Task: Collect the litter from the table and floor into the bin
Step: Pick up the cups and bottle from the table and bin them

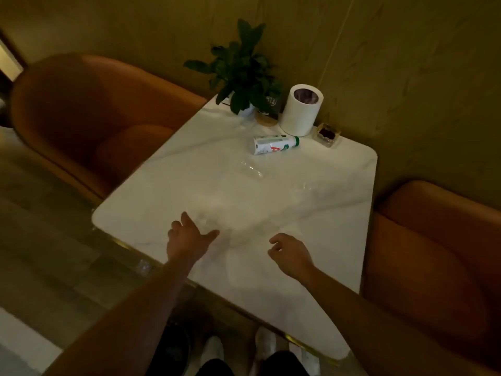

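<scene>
A white marble table (339,229) fills the middle of the view. A white bottle with a green cap (275,144) lies on its side near the far end. Behind it stands a small white cylindrical bin (299,111) with a dark lined opening. Faint clear plastic litter (250,169) lies on the table's middle, hard to make out in the glare. My left hand (187,238) hovers over the near edge with fingers spread and nothing in it. My right hand (290,253) is over the table beside it, fingers loosely curled, empty.
A potted plant (241,69) and a small dark sign (271,104) stand at the far corner, with a small clear dish (326,134) to the right of the bin. Orange armchairs flank the table at left (89,109) and right (433,267). A small object (143,265) lies on the floor by the near edge.
</scene>
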Tool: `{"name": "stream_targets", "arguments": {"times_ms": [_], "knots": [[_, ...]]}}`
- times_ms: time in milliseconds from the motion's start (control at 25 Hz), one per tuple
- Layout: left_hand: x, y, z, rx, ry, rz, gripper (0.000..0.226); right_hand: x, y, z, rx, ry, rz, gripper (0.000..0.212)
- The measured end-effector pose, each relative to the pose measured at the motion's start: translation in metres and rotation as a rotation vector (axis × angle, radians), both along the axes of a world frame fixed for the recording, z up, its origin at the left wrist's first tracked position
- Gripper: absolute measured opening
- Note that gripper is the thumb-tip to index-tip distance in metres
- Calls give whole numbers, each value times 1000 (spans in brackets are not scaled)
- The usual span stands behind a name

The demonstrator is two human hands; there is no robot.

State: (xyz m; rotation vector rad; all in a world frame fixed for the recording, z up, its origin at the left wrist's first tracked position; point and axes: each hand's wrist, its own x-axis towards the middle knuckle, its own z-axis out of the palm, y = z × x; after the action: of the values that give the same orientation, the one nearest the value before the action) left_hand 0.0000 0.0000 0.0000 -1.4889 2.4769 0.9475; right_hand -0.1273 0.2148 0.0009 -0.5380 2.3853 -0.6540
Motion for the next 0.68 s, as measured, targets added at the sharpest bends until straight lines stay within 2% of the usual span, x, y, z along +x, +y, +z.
{"name": "stream_targets", "arguments": {"times_ms": [80, 240, 360, 480, 560, 680], "knots": [[-17, -8, -8, 17, -82, 22, 107, -26, -7, -3, -40, 54, -39, 29], [-31, -12, -30, -3, -137, 42, 79, -103, -18, -8, 24, 340, 34, 50], [-33, -7, -37, -2, -75, 54, 75, -166, -17, -10, 209, 570, 154, 74], [-42, 4, -34, -2, 25, 61, 76, -219, -18, -20, 434, 571, 328, 93], [-51, 9, -30, -10, 85, 58, 76, -238, -19, -29, 494, 584, 448, 89], [-64, 6, -22, 0, 131, 79, 77, -246, -17, -36, 462, 611, 527, 66]]}}
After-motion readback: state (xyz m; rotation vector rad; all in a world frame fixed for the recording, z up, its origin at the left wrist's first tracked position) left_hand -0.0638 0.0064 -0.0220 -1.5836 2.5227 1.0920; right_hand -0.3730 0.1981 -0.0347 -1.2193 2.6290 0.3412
